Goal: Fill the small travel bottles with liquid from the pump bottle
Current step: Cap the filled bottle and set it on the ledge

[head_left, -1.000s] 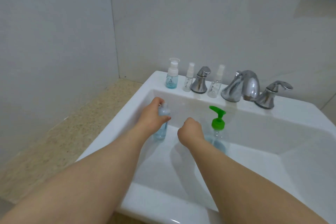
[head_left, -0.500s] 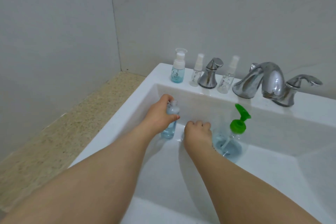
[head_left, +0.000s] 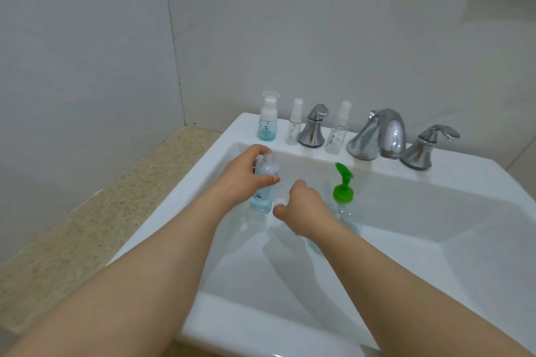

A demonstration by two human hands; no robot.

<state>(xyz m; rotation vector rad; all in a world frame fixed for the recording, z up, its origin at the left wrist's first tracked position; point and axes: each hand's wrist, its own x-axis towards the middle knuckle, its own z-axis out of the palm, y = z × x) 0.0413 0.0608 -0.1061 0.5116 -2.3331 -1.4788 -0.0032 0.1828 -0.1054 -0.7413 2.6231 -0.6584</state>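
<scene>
A white rectangular sink (head_left: 478, 182) fills the right and lower part of the view, set against a speckled stone worktop (head_left: 95, 220) that runs along the left wall to the corner. The basin floor toward the right is bare and wide; the near rim is bare too. On the back ledge stand a chrome spout (head_left: 380, 135) between two chrome tap handles (head_left: 313, 127), (head_left: 423, 148). The pump bottle (head_left: 343, 191), clear with a green pump head, stands inside the basin below the spout, its lower body partly hidden by the right forearm. The left hand (head_left: 240, 180) holds a travel bottle (head_left: 265, 182) of pale blue liquid upright in the basin's back left corner, fingers wrapped around its upper half. The right hand (head_left: 304, 209) is curled just beside it; it seems to pinch something small and white, but I cannot tell what. On the ledge are a blue-tinted capped bottle (head_left: 267, 122) and two clear spray bottles (head_left: 294, 124), (head_left: 338, 129); their dark printing is too small to read.
</scene>
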